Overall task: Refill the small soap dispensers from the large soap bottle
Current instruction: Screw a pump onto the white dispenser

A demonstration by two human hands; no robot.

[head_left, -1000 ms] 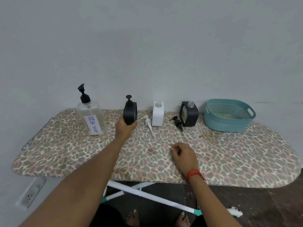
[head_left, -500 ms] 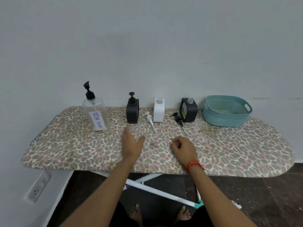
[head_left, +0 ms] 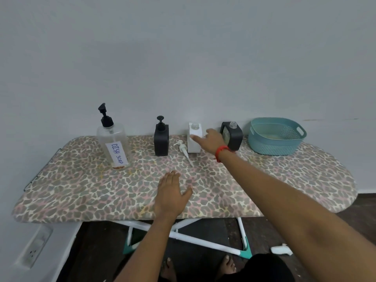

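While the large soap bottle point(head_left: 114, 143) stands upright at the left of the ironing board point(head_left: 81, 190), spout turned left, three small dispensers stand upright in a row along the far edge by the wall. The white dispenser point(head_left: 193, 147) is uncapped; its white pump point(head_left: 183, 148) lies just beside it, tube pointing toward the near edge. The right hand point(head_left: 212, 139) reaches across to the white dispenser's front, grip apart, fingers straight; I cannot tell whether they touch it. The pumped black dispenser point(head_left: 161, 141) stands to its left, the capless black dispenser point(head_left: 234, 137) just behind the wrist, and a teal basket point(head_left: 272, 147) farther right. The left hand point(head_left: 169, 192) lies flat, grip apart, on the bare middle of the board.
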